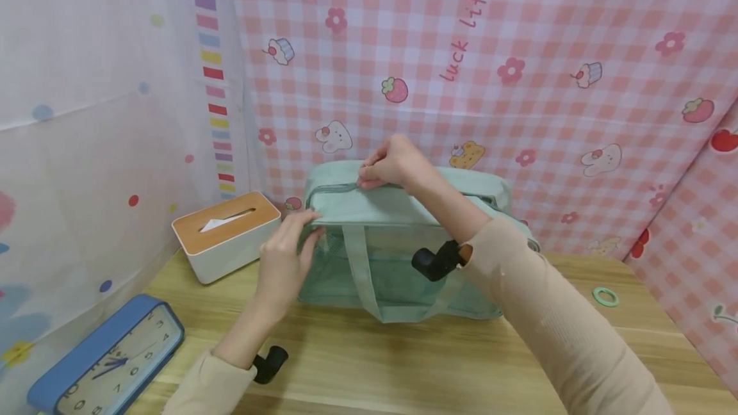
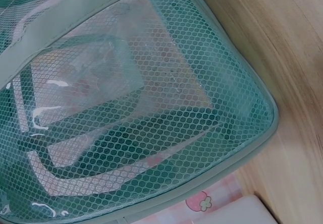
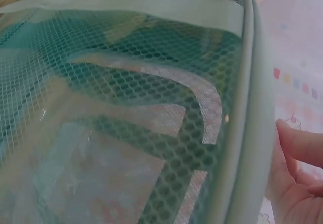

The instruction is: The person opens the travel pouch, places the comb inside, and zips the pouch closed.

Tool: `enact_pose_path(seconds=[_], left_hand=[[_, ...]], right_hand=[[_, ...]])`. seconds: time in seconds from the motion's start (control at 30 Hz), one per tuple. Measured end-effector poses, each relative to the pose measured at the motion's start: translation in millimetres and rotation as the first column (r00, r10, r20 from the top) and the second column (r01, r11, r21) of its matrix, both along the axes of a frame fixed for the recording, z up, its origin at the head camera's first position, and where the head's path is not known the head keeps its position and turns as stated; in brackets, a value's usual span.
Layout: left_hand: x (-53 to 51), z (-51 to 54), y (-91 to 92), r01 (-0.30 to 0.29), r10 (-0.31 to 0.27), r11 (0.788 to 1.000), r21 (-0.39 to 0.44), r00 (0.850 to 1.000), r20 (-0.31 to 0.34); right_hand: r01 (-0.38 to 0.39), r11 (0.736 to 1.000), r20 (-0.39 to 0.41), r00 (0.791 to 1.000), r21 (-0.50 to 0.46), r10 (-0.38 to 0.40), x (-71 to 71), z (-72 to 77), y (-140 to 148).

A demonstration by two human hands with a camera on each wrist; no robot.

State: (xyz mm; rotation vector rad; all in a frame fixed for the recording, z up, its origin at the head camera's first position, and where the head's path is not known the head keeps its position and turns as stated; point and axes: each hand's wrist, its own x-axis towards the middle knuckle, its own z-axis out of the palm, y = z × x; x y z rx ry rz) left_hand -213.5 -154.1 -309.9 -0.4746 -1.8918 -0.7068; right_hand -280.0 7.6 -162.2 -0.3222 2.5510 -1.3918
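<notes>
A mint-green mesh bag [image 1: 403, 210] stands upright on the table, with a zipper along its top and a strap handle hanging down the front. My left hand [image 1: 285, 261] pinches its upper left corner between thumb and fingers. At the top left my right hand [image 1: 398, 162] pinches at the zipper; the pull itself is hidden by the fingers. Towards the right end a gap shows along the zipper. Through the netting [image 2: 166, 82] in the left wrist view I see clear panels. The right wrist view shows the bag's side [image 3: 247, 133] close up, beside my right hand's fingers.
A white tissue box [image 1: 227, 235] with a wooden lid stands left of the bag. Nearer on the left lies a blue-framed clock [image 1: 109, 357]. A small green ring [image 1: 605, 297] lies to the right on the wooden table [image 1: 357, 370]. Patterned cloth hangs close behind the bag.
</notes>
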Motion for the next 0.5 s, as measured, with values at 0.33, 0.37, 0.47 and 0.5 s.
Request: enact_pose_path(seconds=[0.33, 0.37, 0.47, 0.5], left_hand=[[0.0, -1.3, 0.9, 0.003, -0.003, 1.000, 0.003, 1.000, 0.002], [0.0, -1.2, 0.9, 0.005, -0.005, 1.000, 0.003, 1.000, 0.002], [-0.1, -0.7, 0.5, 0.007, -0.007, 1.000, 0.004, 1.000, 0.005], [-0.1, -0.6, 0.3, 0.008, -0.008, 1.000, 0.005, 1.000, 0.007]], right_hand=[[0.123, 0.992, 0.006, 0.992, -0.009, -0.122, 5.1, -1.7, -24], [0.128, 0.992, -0.021, 0.992, 0.023, -0.127, 5.8, -1.6, -28], [0.143, 0.983, -0.118, 0.985, 0.117, -0.129, 6.7, -1.4, -37], [0.150, 0.979, -0.142, 0.981, 0.140, -0.130, 6.7, -1.4, -41]])
